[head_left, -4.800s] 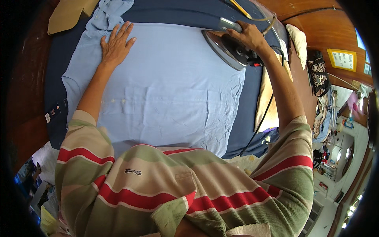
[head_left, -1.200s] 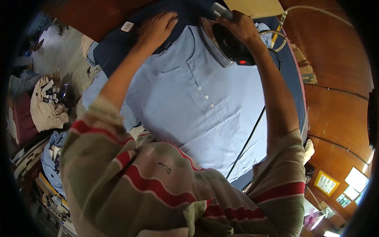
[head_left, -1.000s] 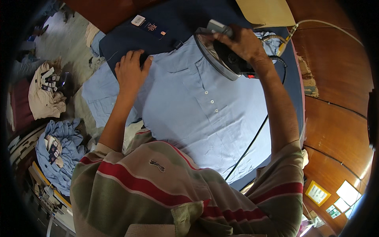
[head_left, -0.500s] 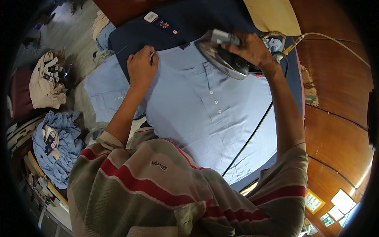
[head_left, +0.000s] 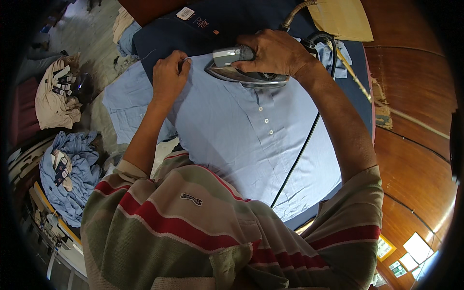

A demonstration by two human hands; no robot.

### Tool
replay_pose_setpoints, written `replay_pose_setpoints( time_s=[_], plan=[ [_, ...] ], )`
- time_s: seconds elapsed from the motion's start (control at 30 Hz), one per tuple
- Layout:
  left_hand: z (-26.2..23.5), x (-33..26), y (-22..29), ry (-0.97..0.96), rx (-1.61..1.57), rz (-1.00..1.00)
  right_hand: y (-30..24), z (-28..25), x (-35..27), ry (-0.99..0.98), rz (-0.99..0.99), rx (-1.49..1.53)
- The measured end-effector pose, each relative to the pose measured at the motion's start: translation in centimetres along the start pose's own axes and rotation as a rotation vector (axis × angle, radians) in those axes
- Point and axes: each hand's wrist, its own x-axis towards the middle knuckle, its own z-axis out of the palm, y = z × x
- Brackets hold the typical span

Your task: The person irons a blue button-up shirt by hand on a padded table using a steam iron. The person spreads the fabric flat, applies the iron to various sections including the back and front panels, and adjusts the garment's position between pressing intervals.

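Observation:
A light blue shirt (head_left: 232,130) lies spread, its buttoned placket face up, on a dark blue ironing surface (head_left: 159,36). My right hand (head_left: 275,52) is closed round the handle of a steam iron (head_left: 227,58) with a metal soleplate and grey body. The iron rests on the upper part of the shirt, its tip pointing left toward my left hand. At the shirt's upper left edge, my left hand (head_left: 169,77) pinches the fabric between thumb and fingers. A black cord (head_left: 304,150) runs across the shirt's right side.
A dark tag (head_left: 200,21) lies on the far part of the surface, near a yellowish sheet (head_left: 340,19). Another blue garment (head_left: 130,104) hangs at the left. Garment piles, one beige (head_left: 58,108) and one blue (head_left: 79,179), are farther left. Wooden panelling (head_left: 415,159) borders the right.
My right hand has slid the iron leftward across the shirt's top toward my left hand. My left hand has shifted slightly left and still pinches the shirt's edge. The hose by the iron has moved.

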Motion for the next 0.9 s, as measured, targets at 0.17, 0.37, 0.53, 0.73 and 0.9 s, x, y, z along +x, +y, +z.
replay_pose_setpoints(
  time_s=[0.17,0.37,0.53,0.73,0.9],
  plan=[
    [-0.3,0.2,0.7,-0.048,-0.016,-0.019,1.5,0.8,-1.6,0.117,-0.013,-0.015],
    [-0.1,-0.2,0.2,0.058,-0.040,0.062,-2.2,-1.8,-6.3,0.181,0.303,0.084],
    [-0.1,-0.1,0.1,0.032,-0.024,0.041,-6.3,-1.0,-8.3,0.221,0.367,0.144],
    [-1.4,-0.7,0.8,0.026,0.114,-0.023,-8.5,1.6,-4.3,0.312,0.452,0.193],
    [-2.0,-3.9,-0.4,-0.016,0.253,-0.081,-8.8,2.1,-0.5,0.309,0.540,0.226]
  ],
)
